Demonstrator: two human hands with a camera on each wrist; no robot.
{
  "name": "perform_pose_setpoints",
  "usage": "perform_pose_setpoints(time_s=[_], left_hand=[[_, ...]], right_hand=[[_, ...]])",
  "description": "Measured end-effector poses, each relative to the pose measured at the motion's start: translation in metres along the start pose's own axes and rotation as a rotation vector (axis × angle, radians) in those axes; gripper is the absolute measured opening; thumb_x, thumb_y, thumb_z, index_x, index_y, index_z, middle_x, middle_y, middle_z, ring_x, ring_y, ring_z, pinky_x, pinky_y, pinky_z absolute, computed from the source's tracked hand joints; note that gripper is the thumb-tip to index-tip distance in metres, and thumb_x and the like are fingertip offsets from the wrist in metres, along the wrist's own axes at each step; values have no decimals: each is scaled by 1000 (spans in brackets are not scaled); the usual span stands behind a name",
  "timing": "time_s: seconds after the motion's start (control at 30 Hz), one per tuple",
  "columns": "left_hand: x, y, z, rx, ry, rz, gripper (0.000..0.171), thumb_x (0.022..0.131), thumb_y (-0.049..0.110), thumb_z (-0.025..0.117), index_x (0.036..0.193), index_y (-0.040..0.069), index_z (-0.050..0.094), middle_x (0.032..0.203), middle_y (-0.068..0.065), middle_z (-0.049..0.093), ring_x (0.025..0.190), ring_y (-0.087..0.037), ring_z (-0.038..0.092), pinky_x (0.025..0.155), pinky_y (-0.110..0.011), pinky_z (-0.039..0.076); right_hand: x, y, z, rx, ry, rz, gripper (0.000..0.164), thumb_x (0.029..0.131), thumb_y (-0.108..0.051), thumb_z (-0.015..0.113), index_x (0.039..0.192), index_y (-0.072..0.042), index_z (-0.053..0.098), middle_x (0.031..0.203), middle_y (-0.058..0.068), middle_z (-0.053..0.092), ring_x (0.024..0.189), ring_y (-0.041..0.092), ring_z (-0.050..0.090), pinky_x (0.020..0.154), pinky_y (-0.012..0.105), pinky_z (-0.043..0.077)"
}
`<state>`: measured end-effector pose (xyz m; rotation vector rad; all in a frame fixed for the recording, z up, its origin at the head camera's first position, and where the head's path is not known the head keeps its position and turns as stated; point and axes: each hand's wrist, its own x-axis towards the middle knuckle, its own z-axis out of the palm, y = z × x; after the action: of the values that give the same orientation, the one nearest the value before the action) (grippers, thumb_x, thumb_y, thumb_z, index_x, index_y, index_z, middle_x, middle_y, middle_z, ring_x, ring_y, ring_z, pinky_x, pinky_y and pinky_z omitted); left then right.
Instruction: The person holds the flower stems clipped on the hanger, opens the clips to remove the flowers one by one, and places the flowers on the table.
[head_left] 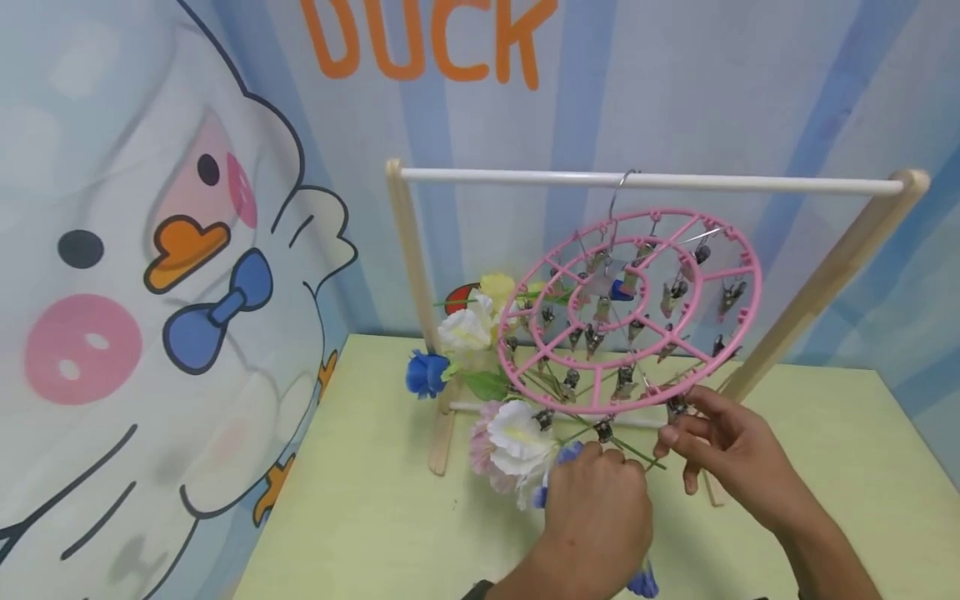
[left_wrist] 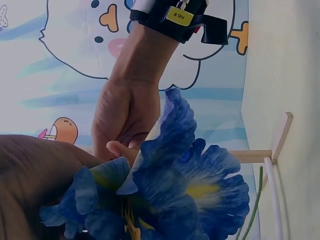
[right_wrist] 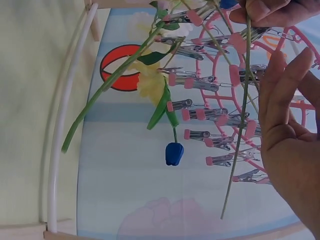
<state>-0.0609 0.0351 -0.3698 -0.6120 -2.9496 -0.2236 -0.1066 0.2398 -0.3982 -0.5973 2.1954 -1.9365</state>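
My left hand (head_left: pixel 596 521) holds a blue artificial iris (left_wrist: pixel 165 185) below the hanger, its ruffled petals large in the left wrist view. In the right wrist view the fingers of that hand pinch a thin green stem (right_wrist: pixel 243 120). At the near right rim of a pink round clip hanger (head_left: pixel 597 390), my right hand (head_left: pixel 738 458) grips a metal clip (head_left: pixel 677 407) between thumb and fingers. Several such clips with pink tips hang from the rings. White flowers (head_left: pixel 521 437), a blue rose (head_left: pixel 427 373) and a blue tulip (right_wrist: pixel 174 154) hang among them.
The hanger hooks over the white bar (head_left: pixel 510 177) of a wooden-legged rack (head_left: pixel 828 283). The rack stands on a pale yellow table (head_left: pixel 360 467), close to a wall cloth printed with a cartoon duck (head_left: pixel 187 250). A lower white rod (right_wrist: pixel 65 120) joins the legs.
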Motion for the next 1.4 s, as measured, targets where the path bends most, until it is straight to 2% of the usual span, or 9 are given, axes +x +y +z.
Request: perform_pose_setpoints(time_s=[0.07,0.2,0.4,0.53,0.7,0.9,1.13,1.27,1.4], left_hand=[[-2,0,3,-7,-9,2,18,91,29,80,74,23,75,74,10,66,72,-7,57,55,-27,47],[-3,1,9,-10,-55,0,13,90,30,81,79,25,78,78,11,68,75,-6,58,57,-27,50],[-5,2,17,17,-93,-1,10,89,33,83,81,28,80,80,12,69,78,-6,60,60,-26,53],[-8,3,24,35,-114,6,10,89,34,84,81,29,80,80,12,69,77,-5,60,63,-25,54],[-11,4,34,43,-211,-10,9,90,38,83,85,30,81,83,12,69,80,-5,60,70,-24,55],[-14,2,44,39,-295,-10,11,92,39,81,88,29,80,85,12,69,84,-6,61,77,-25,56],[-18,1,55,31,-339,17,10,90,38,83,84,30,80,85,12,69,85,-7,60,83,-25,55],[-19,0,60,18,-358,38,9,90,38,83,87,29,81,87,12,69,87,-6,60,85,-23,54],[-21,-1,65,-48,-401,2,10,90,35,84,93,26,82,91,11,69,92,-7,59,87,-28,56]], right_hand=[[-5,2,0,-63,28,43,33,106,0,59,136,-11,54,100,4,80,84,18,75,55,39,59],[-13,6,3,-195,56,73,41,105,-6,65,144,-12,55,102,-1,79,74,21,73,53,37,57],[-21,15,14,-345,62,-25,42,100,-4,72,140,-14,63,128,-17,69,82,13,73,52,35,56],[-25,20,22,-462,73,-92,37,96,-4,76,128,-21,71,125,-10,69,83,7,71,49,30,53],[-29,28,30,-616,79,-148,37,92,-5,81,116,-32,73,117,-4,73,83,0,66,52,25,51],[-37,43,32,-640,41,-174,41,89,-1,82,114,-32,73,114,-5,72,81,-2,64,52,23,50],[-46,59,27,-652,-13,-150,29,91,-3,80,112,-23,78,112,1,73,85,-4,63,59,24,52],[-52,65,28,-652,-4,-167,28,90,-2,81,107,-25,80,108,-5,73,88,-3,65,60,23,54],[-60,74,31,-622,3,-178,28,90,-1,81,106,-23,81,104,-5,72,86,-3,63,53,21,50]])
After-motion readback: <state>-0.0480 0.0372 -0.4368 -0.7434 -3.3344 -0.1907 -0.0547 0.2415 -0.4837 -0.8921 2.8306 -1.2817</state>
